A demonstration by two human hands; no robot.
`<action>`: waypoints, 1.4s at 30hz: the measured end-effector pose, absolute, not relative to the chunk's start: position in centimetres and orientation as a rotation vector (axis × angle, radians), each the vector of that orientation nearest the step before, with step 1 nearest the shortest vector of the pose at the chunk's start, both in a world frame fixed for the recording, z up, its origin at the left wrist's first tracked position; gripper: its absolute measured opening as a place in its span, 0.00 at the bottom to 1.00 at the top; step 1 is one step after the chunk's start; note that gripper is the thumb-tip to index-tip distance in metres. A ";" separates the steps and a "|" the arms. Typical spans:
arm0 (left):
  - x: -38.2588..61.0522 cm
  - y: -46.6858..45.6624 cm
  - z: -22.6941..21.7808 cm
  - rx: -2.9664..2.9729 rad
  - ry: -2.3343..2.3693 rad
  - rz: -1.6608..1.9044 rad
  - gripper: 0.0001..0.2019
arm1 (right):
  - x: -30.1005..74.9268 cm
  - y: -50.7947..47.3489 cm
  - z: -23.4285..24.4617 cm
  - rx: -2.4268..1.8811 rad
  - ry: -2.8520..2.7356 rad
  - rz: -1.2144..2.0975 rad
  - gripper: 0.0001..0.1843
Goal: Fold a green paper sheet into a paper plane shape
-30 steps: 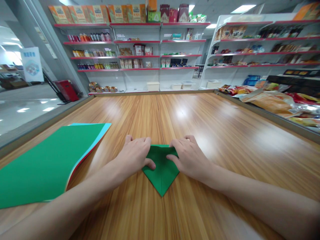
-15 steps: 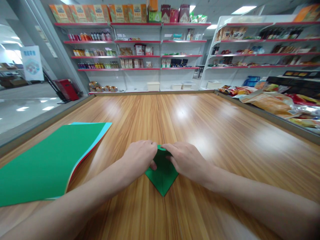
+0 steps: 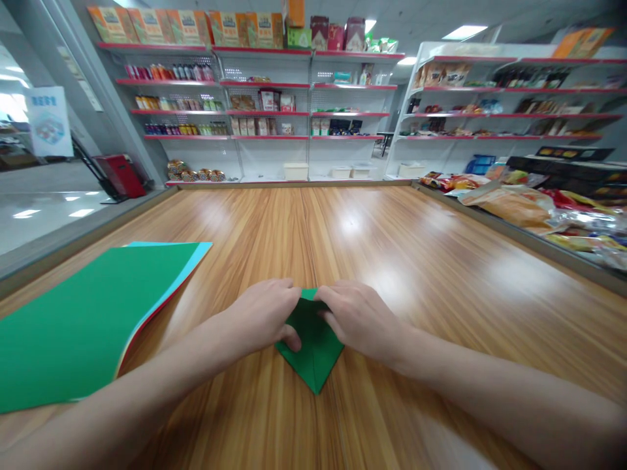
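A small folded green paper (image 3: 312,356) lies on the wooden table (image 3: 401,261), its point toward me. My left hand (image 3: 262,313) covers its left upper part, fingers curled and pressed on the paper, thumb on the fold. My right hand (image 3: 355,316) covers the right upper part, fingertips pinching the top edge near the centre. Fingertips of both hands nearly meet above the paper's top.
A stack of coloured sheets (image 3: 88,320), green on top with blue and red beneath, lies at the left. Snack packets (image 3: 529,202) fill a bin along the table's right edge. Store shelves (image 3: 274,98) with goods stand behind.
Both hands have moved inward over the paper's top edge, from spread at its corners to nearly touching at the centre. The paper's upper flaps are now covered.
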State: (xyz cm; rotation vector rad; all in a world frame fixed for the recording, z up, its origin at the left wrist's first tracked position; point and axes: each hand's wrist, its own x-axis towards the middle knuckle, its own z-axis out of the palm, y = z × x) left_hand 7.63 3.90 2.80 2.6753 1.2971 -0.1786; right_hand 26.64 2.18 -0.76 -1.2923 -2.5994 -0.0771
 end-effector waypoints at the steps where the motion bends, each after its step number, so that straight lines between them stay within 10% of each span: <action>1: 7.6 3.9 2.7 2.684 1.289 -0.161 0.18 | 26.7 2.2 -0.6 -1.304 -2.600 -0.077 0.04; 42: 8.2 3.2 2.0 2.746 1.200 -0.085 0.12 | 26.1 1.9 1.9 -1.463 -2.741 0.114 0.07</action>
